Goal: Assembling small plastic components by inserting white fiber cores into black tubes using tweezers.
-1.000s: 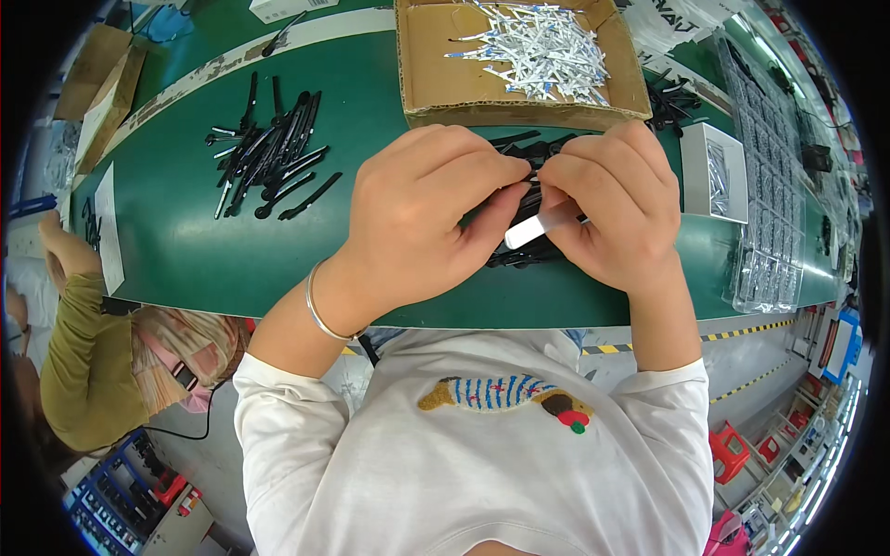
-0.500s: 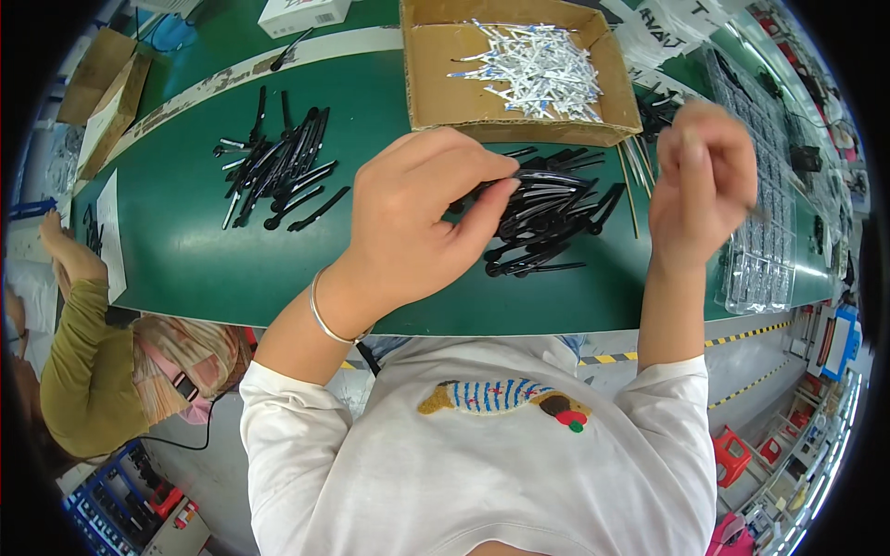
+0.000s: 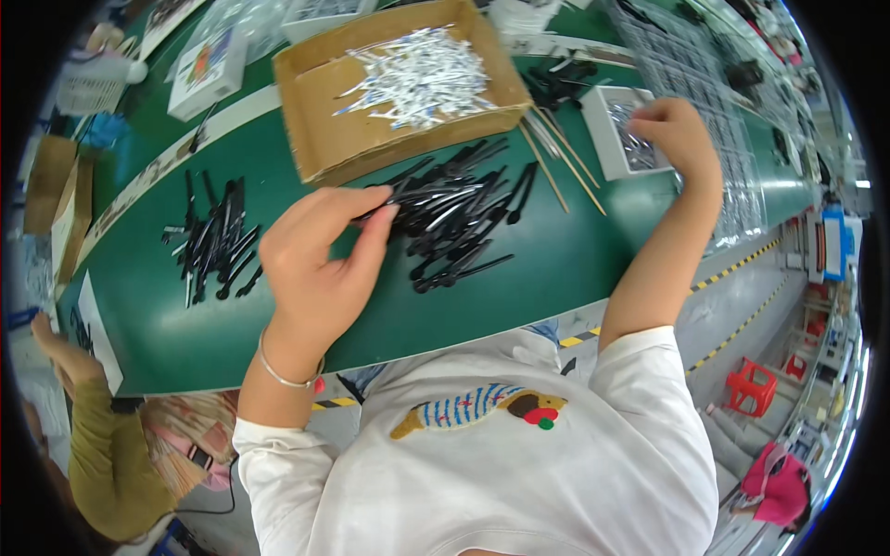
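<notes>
My left hand is pinched shut on a thin, dark, clip-like piece; the fingers hide most of it. Right beside those fingertips lies a heap of long, glossy black clip-like pieces. My right hand reaches over a small white box that holds small shiny metal parts. Its fingers are curled together at the parts, and whatever is between them is too small to make out. Several thin wooden sticks lie between the heap and the white box.
A shallow cardboard box with many white slips stands behind the heap. At left is a second pile of black pieces. Clear plastic trays line the right side. A co-worker's hand rests at the far left table edge.
My right hand has moved from raised beside the cardboard box to the white box of metal parts. The view has swung right; my left hand keeps its pinch near the heap.
</notes>
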`<state>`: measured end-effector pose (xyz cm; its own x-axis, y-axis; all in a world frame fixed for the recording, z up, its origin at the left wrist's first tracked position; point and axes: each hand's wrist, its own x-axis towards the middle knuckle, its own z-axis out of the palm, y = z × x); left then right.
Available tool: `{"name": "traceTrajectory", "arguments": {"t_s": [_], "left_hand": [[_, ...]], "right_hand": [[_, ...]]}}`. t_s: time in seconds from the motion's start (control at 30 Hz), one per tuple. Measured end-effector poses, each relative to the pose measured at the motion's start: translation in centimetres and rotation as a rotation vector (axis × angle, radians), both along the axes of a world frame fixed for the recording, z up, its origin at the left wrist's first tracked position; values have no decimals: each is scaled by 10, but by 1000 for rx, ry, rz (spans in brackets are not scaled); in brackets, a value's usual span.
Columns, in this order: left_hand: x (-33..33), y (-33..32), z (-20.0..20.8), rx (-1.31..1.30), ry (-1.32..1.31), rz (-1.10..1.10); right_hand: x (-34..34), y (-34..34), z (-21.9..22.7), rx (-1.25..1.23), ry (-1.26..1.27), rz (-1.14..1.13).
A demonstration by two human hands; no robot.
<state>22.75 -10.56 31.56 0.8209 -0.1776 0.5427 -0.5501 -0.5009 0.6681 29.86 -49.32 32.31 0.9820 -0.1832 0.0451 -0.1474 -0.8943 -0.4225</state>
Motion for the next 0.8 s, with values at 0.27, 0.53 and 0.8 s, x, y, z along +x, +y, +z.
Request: {"name": "traceTrajectory", "arguments": {"t_s": [0.27, 0.53, 0.8], "left_hand": [[-3, -4, -3, 1, 35, -14], [-2, -7, -3, -25, 66, -5], [-4, -5, -4, -97, 145, 62]], "right_hand": [[11, 10, -5, -17, 102, 27], [3, 0, 4, 145, 15, -54], [4, -6, 2, 206, -108, -55]]}}
